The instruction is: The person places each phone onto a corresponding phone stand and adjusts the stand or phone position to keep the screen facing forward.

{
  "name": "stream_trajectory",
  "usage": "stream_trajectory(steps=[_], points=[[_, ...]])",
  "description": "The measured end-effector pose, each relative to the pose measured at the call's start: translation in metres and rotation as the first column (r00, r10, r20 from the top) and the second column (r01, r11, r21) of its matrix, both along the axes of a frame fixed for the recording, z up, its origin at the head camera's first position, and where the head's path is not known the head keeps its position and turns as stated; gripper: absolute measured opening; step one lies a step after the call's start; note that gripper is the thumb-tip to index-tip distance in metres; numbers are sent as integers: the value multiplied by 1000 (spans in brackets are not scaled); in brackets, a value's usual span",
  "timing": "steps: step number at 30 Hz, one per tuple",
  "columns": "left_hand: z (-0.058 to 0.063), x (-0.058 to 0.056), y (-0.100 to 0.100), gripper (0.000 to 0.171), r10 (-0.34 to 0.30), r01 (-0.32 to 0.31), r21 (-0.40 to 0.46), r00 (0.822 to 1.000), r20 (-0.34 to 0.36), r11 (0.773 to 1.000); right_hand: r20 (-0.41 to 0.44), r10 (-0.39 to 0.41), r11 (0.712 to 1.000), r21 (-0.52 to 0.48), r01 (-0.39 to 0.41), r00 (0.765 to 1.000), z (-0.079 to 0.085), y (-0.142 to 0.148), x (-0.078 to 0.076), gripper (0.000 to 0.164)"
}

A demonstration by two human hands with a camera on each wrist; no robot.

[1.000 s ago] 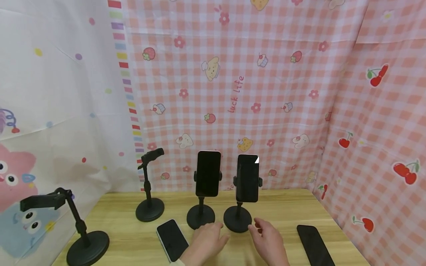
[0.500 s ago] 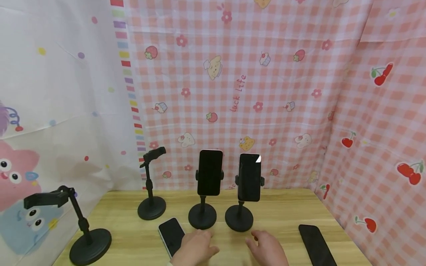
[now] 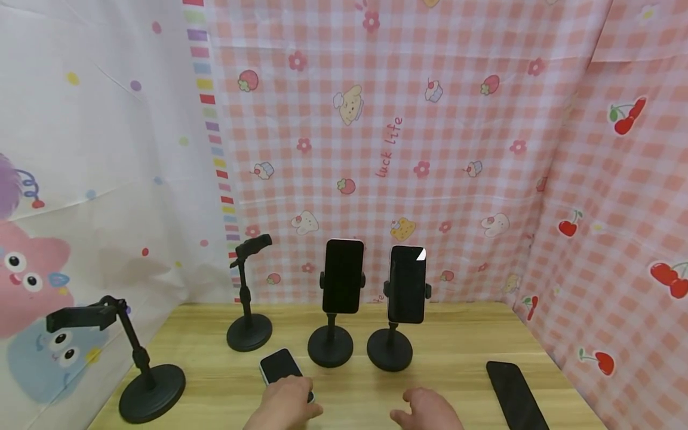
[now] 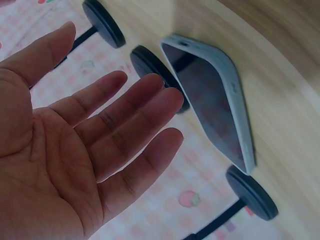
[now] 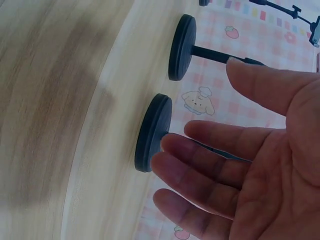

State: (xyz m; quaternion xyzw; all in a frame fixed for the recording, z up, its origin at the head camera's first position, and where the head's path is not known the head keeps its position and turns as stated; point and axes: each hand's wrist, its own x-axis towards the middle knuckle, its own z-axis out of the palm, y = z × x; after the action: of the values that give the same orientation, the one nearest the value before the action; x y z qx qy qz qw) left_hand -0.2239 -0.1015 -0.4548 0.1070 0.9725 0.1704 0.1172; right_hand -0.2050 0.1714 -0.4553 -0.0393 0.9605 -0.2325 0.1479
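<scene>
My left hand (image 3: 285,403) hovers over the near end of a white-edged smartphone (image 3: 278,365) lying face up on the table. In the left wrist view its fingers are spread and loosely bent, apart from that smartphone (image 4: 212,100). My right hand (image 3: 427,409) is above the table in front of the right-hand phone stand (image 3: 389,350), holding nothing; the right wrist view shows its relaxed fingers near a round black base (image 5: 154,134). Two upright smartphones, the left one (image 3: 343,276) and the right one (image 3: 407,284), sit clamped in stands.
Two black phone stands without phones are at the left, one near (image 3: 152,393) and one farther back (image 3: 249,332). A black smartphone (image 3: 516,394) lies on the wooden table (image 3: 457,346) at the right. Patterned cloth (image 3: 301,119) hangs behind and at both sides.
My left hand has moved left, from in front of the left-middle stand to over the white-edged smartphone. My right hand has drawn back slightly toward me. The head view has shifted a little.
</scene>
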Motion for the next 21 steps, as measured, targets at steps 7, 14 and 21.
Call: stream_trajectory(steps=[7, 14, 21], points=[[-3, -1, -18, 36, 35, -35, 14, 999, -5, 999, 14, -1, 1000, 20, 0, 1000, -1, -2, 2, 38], [-2, -2, -29, 41, 64, -64, -9, 998, -23, 998, 34, -1, 999, 37, 0, 999, -2, 0, 4, 37], [-2, -8, -47, 40, 128, -130, -38, 991, -43, 991, 30, 11, 997, 78, -14, 999, -2, 4, 5, 35]])
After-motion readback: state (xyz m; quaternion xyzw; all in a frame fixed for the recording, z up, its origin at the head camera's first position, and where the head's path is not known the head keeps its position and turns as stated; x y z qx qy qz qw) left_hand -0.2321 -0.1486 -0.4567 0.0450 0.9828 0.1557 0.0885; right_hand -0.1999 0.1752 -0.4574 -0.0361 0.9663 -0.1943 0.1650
